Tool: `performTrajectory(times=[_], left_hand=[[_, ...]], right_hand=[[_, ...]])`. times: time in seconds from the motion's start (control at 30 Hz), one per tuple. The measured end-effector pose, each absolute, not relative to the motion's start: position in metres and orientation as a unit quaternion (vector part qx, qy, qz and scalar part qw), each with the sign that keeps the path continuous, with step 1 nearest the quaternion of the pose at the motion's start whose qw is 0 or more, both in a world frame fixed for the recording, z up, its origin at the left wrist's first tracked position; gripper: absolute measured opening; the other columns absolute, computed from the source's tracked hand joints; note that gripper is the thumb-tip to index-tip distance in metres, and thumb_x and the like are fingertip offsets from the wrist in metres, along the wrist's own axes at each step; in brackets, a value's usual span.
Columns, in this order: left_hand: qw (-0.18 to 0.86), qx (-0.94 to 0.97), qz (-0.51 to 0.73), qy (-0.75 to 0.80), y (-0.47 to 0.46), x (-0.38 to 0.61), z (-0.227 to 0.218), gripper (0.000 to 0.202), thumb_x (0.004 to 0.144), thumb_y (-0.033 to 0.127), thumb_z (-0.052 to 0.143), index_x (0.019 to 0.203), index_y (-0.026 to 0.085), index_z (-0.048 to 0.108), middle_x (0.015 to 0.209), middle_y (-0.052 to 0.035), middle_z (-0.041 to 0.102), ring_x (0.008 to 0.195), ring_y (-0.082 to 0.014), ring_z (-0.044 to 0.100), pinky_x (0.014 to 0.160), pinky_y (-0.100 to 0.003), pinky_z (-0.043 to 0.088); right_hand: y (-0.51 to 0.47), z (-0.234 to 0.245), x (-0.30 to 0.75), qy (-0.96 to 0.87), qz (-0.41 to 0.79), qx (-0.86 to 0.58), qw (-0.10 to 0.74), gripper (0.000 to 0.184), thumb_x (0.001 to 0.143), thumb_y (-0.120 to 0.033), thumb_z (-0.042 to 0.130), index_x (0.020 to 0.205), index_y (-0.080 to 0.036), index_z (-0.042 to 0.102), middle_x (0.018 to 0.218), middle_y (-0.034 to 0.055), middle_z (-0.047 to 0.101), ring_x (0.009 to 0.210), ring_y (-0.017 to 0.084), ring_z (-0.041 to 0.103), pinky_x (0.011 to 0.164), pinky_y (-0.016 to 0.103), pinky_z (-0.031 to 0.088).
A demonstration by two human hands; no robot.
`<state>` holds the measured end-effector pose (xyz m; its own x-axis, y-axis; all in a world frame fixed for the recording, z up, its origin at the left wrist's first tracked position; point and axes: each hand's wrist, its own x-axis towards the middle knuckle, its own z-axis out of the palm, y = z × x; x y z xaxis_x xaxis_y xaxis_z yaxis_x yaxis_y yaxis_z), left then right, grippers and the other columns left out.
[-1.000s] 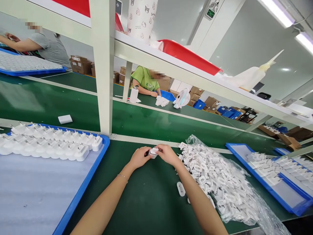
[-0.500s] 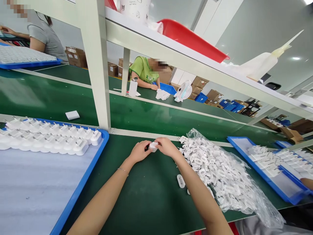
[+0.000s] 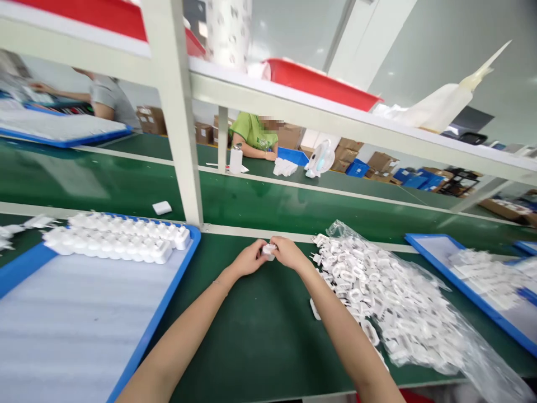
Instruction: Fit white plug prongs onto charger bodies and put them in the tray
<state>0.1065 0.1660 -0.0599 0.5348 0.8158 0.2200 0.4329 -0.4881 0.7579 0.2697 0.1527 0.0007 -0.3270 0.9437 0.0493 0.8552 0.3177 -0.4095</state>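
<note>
Near the back of the green bench point(image 3: 247, 347), both hands meet around one small white plug adapter point(image 3: 268, 252). My left hand point(image 3: 250, 258) grips it from the left side, fingers closed. From the right, my right hand point(image 3: 287, 252) pinches its upper part; the fingers partly hide it. Beside my right forearm lies a heap of white plastic plug parts point(image 3: 361, 280) on a clear plastic bag point(image 3: 482, 358). To the left, a blue-rimmed tray point(image 3: 168, 299) holds rows of white plug adapters point(image 3: 113, 238) with metal pins pointing up.
A shelf post point(image 3: 178, 129) rises behind the left tray. Overhead, the shelf carries a red tray point(image 3: 319, 84) and a white squeeze bottle point(image 3: 448, 103). Another blue tray point(image 3: 432, 246) of white parts stands at right. Across the bench sits a person in green point(image 3: 251, 134).
The view has swung left and tilted slightly, so more of the left tray shows. My hands stay together on the adapter, with only a slight shift of fingers.
</note>
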Motion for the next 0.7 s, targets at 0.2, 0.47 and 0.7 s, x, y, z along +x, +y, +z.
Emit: performTrajectory(times=[0.2, 0.47, 0.7], left_hand=[[0.216, 0.839, 0.260, 0.427, 0.130, 0.057, -0.019, 0.015, 0.079, 0.034, 0.054, 0.084, 0.020, 0.055, 0.077, -0.0011, 0.060, 0.067, -0.0166, 0.056, 0.060, -0.025, 0.038], [0.084, 0.626, 0.281, 0.723, 0.088, -0.095, -0.020, 0.026, 0.076, 0.043, 0.056, 0.086, 0.021, 0.046, 0.067, 0.0007, 0.059, 0.063, -0.0193, 0.060, 0.059, -0.027, 0.042], [0.065, 0.615, 0.226, 0.753, 0.084, -0.091, -0.011, 0.029, 0.082, 0.045, 0.049, 0.071, 0.017, 0.050, 0.069, -0.0039, 0.060, 0.067, -0.0204, 0.060, 0.057, -0.027, 0.039]], right_hand=[[0.121, -0.001, 0.269, -0.803, 0.243, -0.507, 0.198, 0.037, 0.083, -0.024, 0.053, 0.119, -0.022, 0.050, 0.118, 0.0080, 0.057, 0.093, 0.018, 0.059, 0.076, 0.028, 0.046], [0.060, -0.006, 0.249, -0.787, 0.352, -0.459, 0.216, 0.026, 0.088, -0.041, 0.044, 0.109, -0.030, 0.056, 0.130, 0.0041, 0.047, 0.113, 0.023, 0.051, 0.091, 0.035, 0.045], [0.066, -0.041, 0.198, -0.796, 0.370, -0.420, 0.233, 0.023, 0.088, -0.037, 0.044, 0.104, -0.028, 0.058, 0.117, 0.0054, 0.055, 0.103, 0.023, 0.056, 0.085, 0.037, 0.047]])
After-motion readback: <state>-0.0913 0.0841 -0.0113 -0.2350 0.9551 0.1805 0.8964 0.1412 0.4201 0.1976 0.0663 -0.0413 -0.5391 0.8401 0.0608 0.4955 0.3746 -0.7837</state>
